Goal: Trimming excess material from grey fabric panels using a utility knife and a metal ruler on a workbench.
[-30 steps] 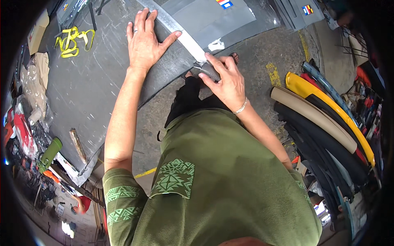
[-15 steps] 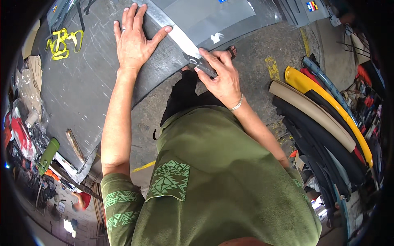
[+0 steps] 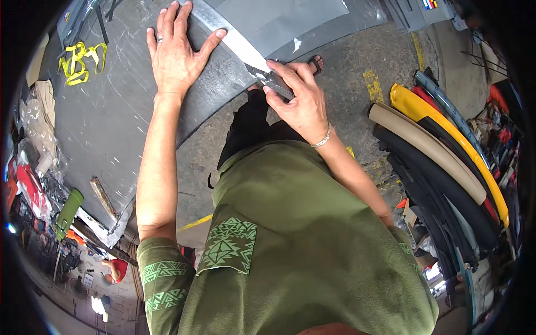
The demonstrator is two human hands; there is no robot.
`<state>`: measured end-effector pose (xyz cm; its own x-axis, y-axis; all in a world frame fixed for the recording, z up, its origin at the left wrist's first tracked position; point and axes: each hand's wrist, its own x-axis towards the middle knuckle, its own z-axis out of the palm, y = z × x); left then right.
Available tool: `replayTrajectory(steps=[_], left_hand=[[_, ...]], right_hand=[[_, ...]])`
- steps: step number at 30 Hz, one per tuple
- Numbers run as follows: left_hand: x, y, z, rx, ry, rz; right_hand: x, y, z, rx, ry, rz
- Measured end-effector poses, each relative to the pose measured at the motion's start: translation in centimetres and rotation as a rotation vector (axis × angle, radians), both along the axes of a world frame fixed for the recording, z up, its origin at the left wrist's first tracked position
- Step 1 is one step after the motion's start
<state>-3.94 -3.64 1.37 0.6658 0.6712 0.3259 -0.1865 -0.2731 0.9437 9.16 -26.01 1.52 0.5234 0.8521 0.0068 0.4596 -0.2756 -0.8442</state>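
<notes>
Right fingers (image 3: 289, 73) grip dark handle (image 3: 277, 86); left fingers (image 3: 182, 22) touch ruler (image 3: 239, 46).

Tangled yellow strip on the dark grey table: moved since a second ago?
No: the tangled yellow strip still lies just below the thin black strips in view; both shifted left together, so likely the camera moved.

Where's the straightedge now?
Head view, top centre: the straightedge slants across the grey table, right of the left hand, near end by the dark-handled tool in the right hand.

A green shirt (image 3: 329, 223) (its pocket (image 3: 228, 245) geometrically patterned) hangs over black trousers (image 3: 245, 124).
</notes>
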Motion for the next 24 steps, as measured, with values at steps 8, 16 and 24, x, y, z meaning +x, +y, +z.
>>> replayTrajectory(steps=[8, 16, 24], left_hand=[[0.4, -0.4, 1.7, 0.658, 1.090, 0.271], [0.8, -0.3, 1.7, 0.649, 1.087, 0.269], [-0.9, 0.6, -1.5, 0.759, 0.907, 0.308]], right_hand=[[-0.1, 0.1, 0.0, 0.012, -0.025, 0.009], [0.1, 0.2, 0.0, -0.006, -0.017, 0.009], [-0.4, -0.1, -0.3, -0.012, -0.124, 0.022]])
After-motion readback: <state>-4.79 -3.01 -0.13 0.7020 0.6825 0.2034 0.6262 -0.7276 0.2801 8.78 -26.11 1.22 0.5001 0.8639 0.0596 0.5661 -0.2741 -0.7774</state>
